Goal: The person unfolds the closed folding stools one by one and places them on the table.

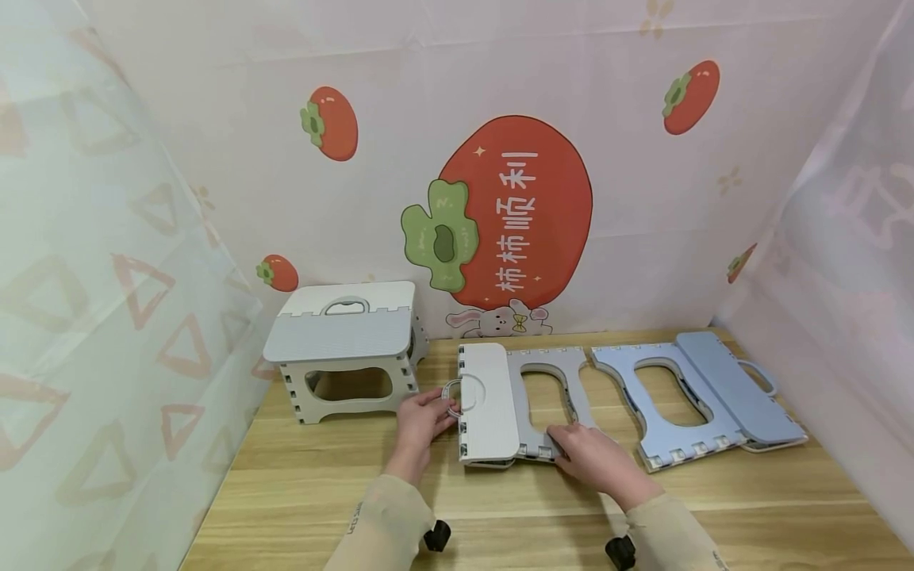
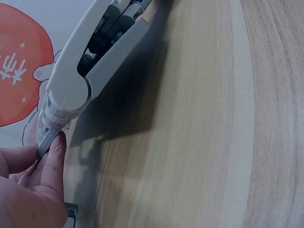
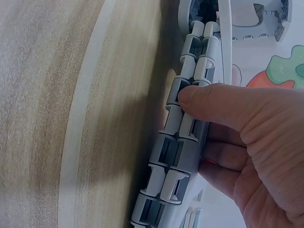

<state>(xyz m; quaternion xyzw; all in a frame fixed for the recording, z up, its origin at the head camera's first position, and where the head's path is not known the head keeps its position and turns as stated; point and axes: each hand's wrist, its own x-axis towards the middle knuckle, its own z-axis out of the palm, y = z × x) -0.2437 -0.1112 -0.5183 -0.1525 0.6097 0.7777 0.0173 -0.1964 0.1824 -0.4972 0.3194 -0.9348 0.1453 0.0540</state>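
A folded white and grey plastic step stool lies flat in the middle of the wooden table. At its left end, my left hand pinches the round carry handle between thumb and fingers. The left wrist view shows that handle's edge between the fingertips. On the stool's near side, my right hand grips the hinged edge, its thumb over the hinge knuckles and the other fingers curled behind. The stool's near end is raised a little off the table in the wrist views.
An unfolded white and grey step stool stands at the back left. A folded blue step stool lies on the right side of the wooden table. Printed cloth walls enclose the back and sides.
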